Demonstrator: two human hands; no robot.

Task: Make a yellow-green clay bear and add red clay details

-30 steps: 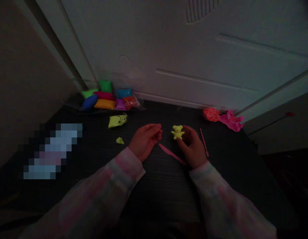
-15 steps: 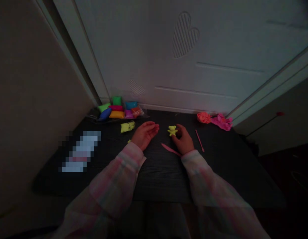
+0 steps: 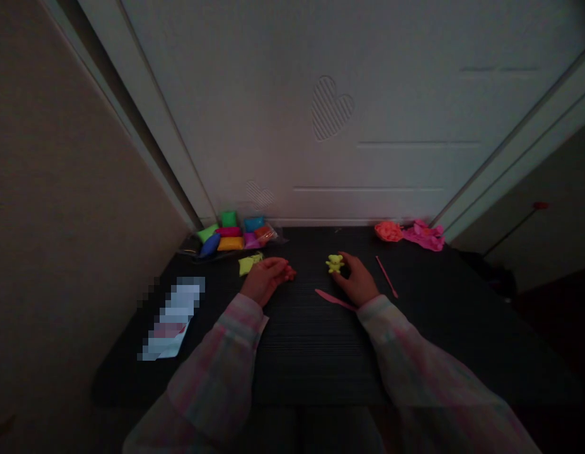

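Currently, we judge the step in hand to be steadying the yellow bear, our landmark, on or just above the dark surface; which, we cannot tell. Nearest, below the bear, lies the pink knife-shaped tool, its far end hidden near our right hand. That hand's grip is drawn in around the bear's right side, pinching it between thumb and fingers. Left of the bear and apart from it, our left hand is curled; whether its grip encloses anything, we cannot tell. Right of the bear, past the hand, lies the pink stick. Farther up-left are the yellow packet, partly covered by the left hand, and the coloured packets; up-right, the orange clump and pink clump. We judge that any next move calls for light fingertip pressure on the small limbs. Compared with half a second ago, the left fingers are more tightly curled, and the yellow scrap near that wrist is out of sight.
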